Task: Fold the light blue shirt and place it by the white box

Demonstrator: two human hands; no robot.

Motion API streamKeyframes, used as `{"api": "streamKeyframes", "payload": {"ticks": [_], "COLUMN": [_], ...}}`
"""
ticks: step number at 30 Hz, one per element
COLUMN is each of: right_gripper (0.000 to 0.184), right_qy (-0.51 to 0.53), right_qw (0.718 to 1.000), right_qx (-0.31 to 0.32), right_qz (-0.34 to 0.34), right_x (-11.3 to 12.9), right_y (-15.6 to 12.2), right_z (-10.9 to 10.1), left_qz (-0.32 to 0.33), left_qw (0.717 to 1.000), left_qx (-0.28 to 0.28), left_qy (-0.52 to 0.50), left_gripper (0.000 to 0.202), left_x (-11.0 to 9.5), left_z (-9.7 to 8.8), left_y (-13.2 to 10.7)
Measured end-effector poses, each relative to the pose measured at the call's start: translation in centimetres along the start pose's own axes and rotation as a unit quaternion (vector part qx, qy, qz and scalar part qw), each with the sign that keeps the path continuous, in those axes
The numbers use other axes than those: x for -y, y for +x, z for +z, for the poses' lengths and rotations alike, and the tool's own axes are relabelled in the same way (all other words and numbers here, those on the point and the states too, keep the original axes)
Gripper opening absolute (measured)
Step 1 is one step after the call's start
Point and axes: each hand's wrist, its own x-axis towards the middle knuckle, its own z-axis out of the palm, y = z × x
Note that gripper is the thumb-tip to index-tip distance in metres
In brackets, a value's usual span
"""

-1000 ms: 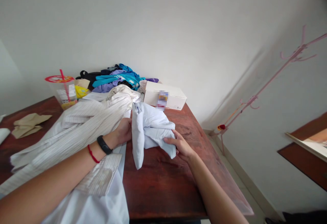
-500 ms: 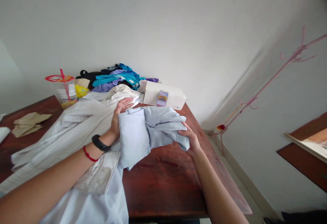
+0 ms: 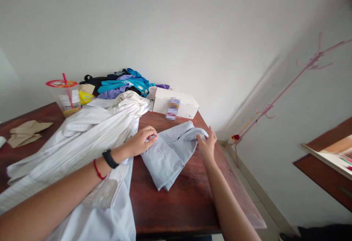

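Observation:
A pale blue-grey garment (image 3: 168, 154) lies folded and partly flattened on the dark wooden table (image 3: 176, 204). My left hand (image 3: 142, 141) rests on its left upper edge, fingers curled and pinching the cloth; a black band and a red string circle that wrist. At the garment's far right corner my right hand (image 3: 206, 145) grips the fabric with closed fingers. A white striped shirt (image 3: 82, 138) sprawls to the left of the garment, under my left forearm.
A white box (image 3: 176, 103) stands behind the garment. Blue, purple and black clothes (image 3: 123, 83) are piled at the wall. A plastic cup with a red straw (image 3: 65, 96) and a tan cloth (image 3: 24, 131) are at the left. A pink coat rack (image 3: 283, 90) leans at the right.
The garment, held up and bunched between both hands before, has come down onto the table and spread flatter. Both hands lowered with it.

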Motion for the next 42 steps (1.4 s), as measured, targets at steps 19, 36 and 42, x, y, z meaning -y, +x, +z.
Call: {"api": "streamKeyframes", "payload": {"ticks": [19, 36, 42], "right_gripper": [0.031, 0.006, 0.008], "right_qy": [0.017, 0.026, 0.055], "right_qw": [0.947, 0.959, 0.954], "right_qx": [0.321, 0.242, 0.229], "right_qz": [-0.015, 0.145, 0.184], "right_x": [0.1, 0.4, 0.2], "right_y": [-3.3, -2.1, -2.0], "right_z": [4.3, 3.2, 3.3], "left_qz": [-0.019, -0.03, -0.156], "left_qw": [0.99, 0.946, 0.735], "left_qx": [0.119, 0.129, 0.355], "left_qy": [0.069, -0.297, -0.556], "left_gripper": [0.049, 0.019, 0.027], "left_x": [1.7, -2.1, -2.4], "left_z": [1.0, 0.3, -1.2], "left_y": [-0.8, -0.2, -0.8]}}
